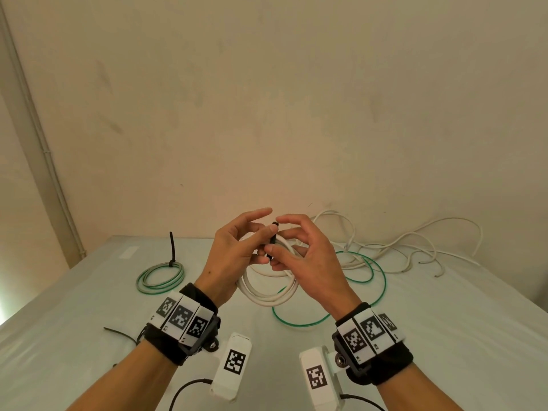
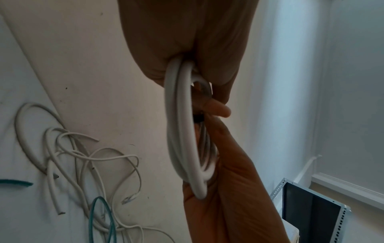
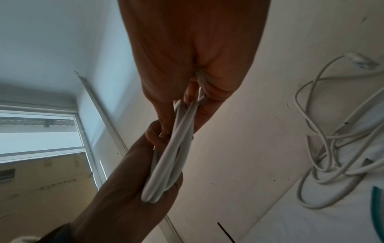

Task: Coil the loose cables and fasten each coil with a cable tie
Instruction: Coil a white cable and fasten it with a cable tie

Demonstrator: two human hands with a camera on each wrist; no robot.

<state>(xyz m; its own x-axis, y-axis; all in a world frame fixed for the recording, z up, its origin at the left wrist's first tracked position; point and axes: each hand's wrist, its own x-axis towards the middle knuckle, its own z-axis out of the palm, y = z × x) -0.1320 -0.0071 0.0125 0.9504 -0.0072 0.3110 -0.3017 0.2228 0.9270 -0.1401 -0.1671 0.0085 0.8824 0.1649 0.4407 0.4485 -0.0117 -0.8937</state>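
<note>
At the middle of the frame, the left hand [image 1: 234, 247] and right hand [image 1: 308, 256] both pinch a black cable tie [image 1: 273, 237] round the white cable coil [image 1: 268, 289].

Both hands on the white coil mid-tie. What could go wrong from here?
1. The white coil hangs in the air, held only where both hands pinch it at the black tie; a slip may let loops spring apart.
2. The loose green cable lies under the coil and could snag when it's set down.
</note>
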